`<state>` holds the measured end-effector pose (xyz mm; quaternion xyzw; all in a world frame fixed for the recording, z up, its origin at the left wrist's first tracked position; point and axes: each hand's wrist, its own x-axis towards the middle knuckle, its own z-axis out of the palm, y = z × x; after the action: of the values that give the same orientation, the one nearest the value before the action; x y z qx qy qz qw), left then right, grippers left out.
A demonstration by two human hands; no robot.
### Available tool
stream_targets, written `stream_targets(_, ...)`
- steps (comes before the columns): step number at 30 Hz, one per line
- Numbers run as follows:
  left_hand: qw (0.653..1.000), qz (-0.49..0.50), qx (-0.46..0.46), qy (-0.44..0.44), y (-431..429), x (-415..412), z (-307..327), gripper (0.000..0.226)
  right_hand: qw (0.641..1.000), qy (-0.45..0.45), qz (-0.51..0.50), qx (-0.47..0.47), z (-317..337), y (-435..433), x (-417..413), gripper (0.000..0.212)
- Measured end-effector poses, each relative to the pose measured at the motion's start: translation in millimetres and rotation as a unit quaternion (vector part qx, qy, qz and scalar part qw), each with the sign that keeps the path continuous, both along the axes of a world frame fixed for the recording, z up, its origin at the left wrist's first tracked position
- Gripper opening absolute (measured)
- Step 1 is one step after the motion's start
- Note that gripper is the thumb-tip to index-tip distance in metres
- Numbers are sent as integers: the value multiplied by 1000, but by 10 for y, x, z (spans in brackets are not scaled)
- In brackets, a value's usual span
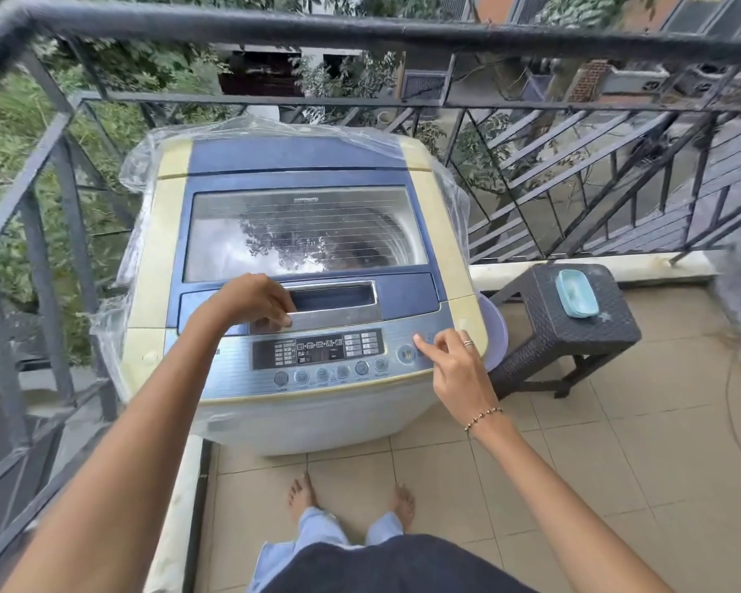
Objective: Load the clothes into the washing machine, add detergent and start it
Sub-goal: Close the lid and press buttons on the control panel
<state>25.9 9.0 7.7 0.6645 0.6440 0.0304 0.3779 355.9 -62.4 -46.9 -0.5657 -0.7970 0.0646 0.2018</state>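
A top-loading washing machine (424,233), cream with a blue top, stands before me with its glass lid (304,229) closed. My left hand (253,299) curls its fingers into the silver lid handle recess (334,301). My right hand (454,365) points its index finger at the round buttons on the right end of the control panel (317,353), fingertip touching or just above the panel; it holds nothing. No clothes show outside the machine; the glass mostly reflects sky and leaves. No detergent is in view.
Clear plastic sheeting (146,164) hangs round the machine's back and sides. A dark woven stool (574,327) with a light-blue lidded box (576,293) stands to the right, a lilac basin (495,331) wedged between it and the machine. A black railing (360,32) encloses the tiled balcony.
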Motion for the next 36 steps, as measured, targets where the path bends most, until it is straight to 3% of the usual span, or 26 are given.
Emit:
stream_targets(11,999,-13,28,9,-71,-31,-42,12,1000,6,3,-11,60,-87,-271,40)
stream_targets(21,999,-12,48,3,-128,-41,-69,12,994,31,101,-20,10,-312,-795,43)
stream_targets(28,999,3,44,-13,-118,-53,-111,12,985,5,169,-33,-10,-421,-1066,43)
stream_targets(36,999,-8,54,-8,-110,-81,-144,11,983,-29,181,-21,-11,-458,-1187,44)
